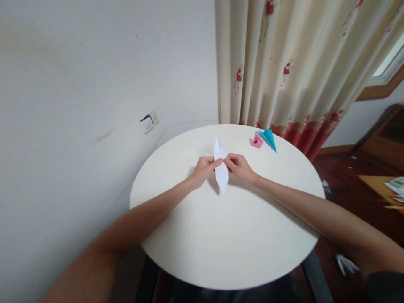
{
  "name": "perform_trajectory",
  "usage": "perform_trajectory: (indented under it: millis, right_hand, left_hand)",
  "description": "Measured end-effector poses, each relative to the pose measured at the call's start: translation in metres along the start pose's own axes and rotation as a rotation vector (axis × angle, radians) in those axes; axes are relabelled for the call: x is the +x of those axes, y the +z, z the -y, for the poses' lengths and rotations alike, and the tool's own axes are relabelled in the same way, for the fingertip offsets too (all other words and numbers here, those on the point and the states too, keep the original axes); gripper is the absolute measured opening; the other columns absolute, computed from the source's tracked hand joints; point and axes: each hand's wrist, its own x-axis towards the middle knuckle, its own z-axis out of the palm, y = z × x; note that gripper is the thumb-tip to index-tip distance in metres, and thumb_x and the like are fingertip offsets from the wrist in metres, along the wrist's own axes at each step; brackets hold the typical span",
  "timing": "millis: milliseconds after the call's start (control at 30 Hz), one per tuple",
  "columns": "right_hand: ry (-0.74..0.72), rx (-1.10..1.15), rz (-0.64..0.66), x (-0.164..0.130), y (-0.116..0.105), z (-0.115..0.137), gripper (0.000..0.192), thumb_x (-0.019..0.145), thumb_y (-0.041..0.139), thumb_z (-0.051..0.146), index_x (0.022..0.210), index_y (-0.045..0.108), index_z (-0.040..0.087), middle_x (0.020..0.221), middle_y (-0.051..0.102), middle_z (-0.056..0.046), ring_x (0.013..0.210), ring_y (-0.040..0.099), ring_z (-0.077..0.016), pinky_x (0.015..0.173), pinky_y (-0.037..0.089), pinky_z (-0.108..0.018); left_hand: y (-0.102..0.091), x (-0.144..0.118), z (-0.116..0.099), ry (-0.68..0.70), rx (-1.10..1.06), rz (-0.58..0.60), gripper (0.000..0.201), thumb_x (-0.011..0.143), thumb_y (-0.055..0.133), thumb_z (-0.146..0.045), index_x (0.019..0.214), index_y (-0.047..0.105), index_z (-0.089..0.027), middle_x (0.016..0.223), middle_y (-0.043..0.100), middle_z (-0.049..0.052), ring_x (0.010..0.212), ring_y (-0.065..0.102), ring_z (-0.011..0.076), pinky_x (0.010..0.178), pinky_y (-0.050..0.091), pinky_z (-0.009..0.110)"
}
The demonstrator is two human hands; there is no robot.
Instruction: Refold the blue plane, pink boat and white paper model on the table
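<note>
Now both hands meet over the middle of the round white counter (227, 235), each pinching the same folded white paper (220, 166). The left hand (204, 168) comes in from the left, fingers curled and closed on the paper's left edge at about its middle, thumb on top. The right hand (239, 166) comes in from the right and is likewise clamped on the paper's right edge, fingertips almost touching those of the left hand. The paper is a long, narrow shape with a point at each end, one point aimed away from the person and one toward them. It casts a shadow on the counter below its near tip; whether that tip touches the surface I cannot tell.

Toward the far right of the counter, well apart from the hands, lie two more folded pieces: a small pink one (256, 141) and, just beside it to the right, a blue one (269, 139) with long pointed ends. They look to be touching or nearly so.

Behind the counter stands a pale wall with a socket (149, 122) low on it. A cream curtain (293, 67) with red flowers hangs at the right. Dark wooden floor (344, 172) shows to the right, with scraps of paper (345, 264) lying on it.
</note>
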Motion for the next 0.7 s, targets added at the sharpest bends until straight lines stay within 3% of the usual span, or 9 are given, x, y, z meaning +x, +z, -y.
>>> perform_trajectory:
  millis: [300, 567, 700]
  right_hand:
    - [0.009, -0.042, -0.034, -0.001, 0.003, -0.004, 0.045, 0.082, 0.058, 0.06, 0.062, 0.049, 0.021, 0.054, 0.044, 0.004, 0.053, 0.036, -0.011, 0.052, 0.028, -0.027]
    - [0.055, 0.006, -0.055, 0.002, 0.002, -0.006, 0.042, 0.079, 0.06, 0.058, 0.062, 0.051, 0.02, 0.053, 0.046, 0.004, 0.051, 0.038, -0.0108, 0.05, 0.028, -0.026]
    - [0.054, -0.036, -0.033, 0.001, 0.001, -0.006, 0.043, 0.081, 0.058, 0.057, 0.059, 0.051, 0.02, 0.051, 0.046, 0.004, 0.051, 0.038, -0.0106, 0.05, 0.028, -0.026]
  left_hand:
    - [-0.004, 0.003, 0.005, 0.035, 0.08, 0.019, 0.045, 0.074, 0.075, -0.055, 0.078, 0.075, -0.011, 0.073, 0.072, 0.007, 0.068, 0.062, 0.0181, 0.064, 0.045, 0.028]
    - [-0.004, 0.006, 0.015, -0.038, -0.075, 0.034, 0.05, 0.075, 0.071, -0.06, 0.081, 0.074, -0.01, 0.079, 0.073, 0.01, 0.071, 0.066, 0.0208, 0.072, 0.05, 0.033]
    - [-0.003, 0.005, 0.015, 0.005, -0.016, -0.002, 0.048, 0.073, 0.076, -0.057, 0.088, 0.075, -0.011, 0.083, 0.074, 0.009, 0.074, 0.065, 0.0199, 0.072, 0.049, 0.032]
